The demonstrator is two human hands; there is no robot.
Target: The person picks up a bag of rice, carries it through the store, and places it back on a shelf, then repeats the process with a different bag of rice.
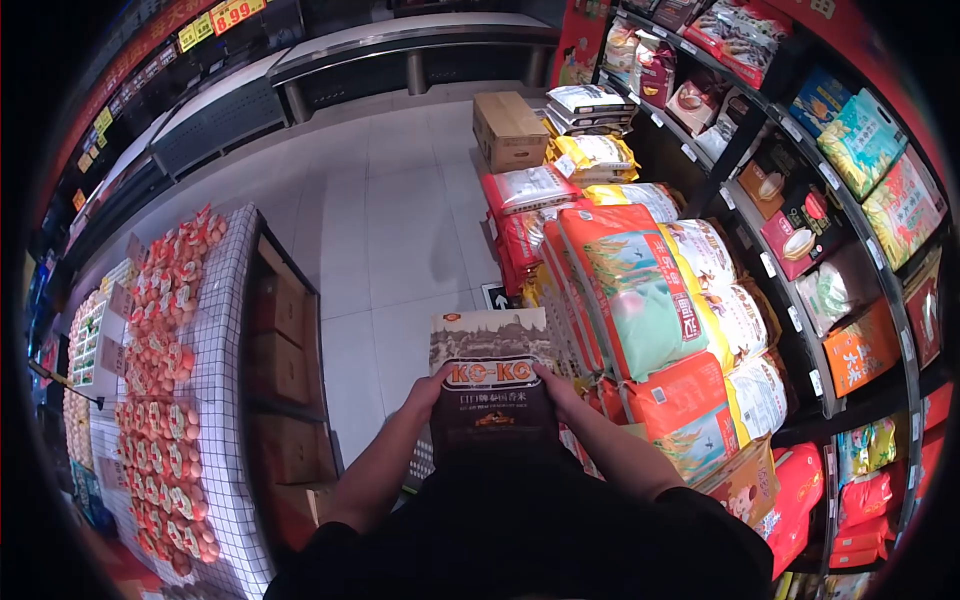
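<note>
A dark brown and cream KO-KO rice bag (492, 375) is held upright in front of my body, its printed face toward me. My left hand (428, 392) grips its left edge, and my right hand (557, 388) grips the right edge at about the same height. The fingers of both hands are partly hidden by the bag. Just beyond and to the right of the bag lie large red and green rice sacks (635, 285) in a pile.
Shelves (815, 175) of bagged goods line the right side. A cardboard box (508, 130) stands beyond the sacks. On the left, a checked-cloth table (225, 330) bears netted eggs (160, 460). Grey floor tiles (400, 230) run between them toward a counter (420, 45).
</note>
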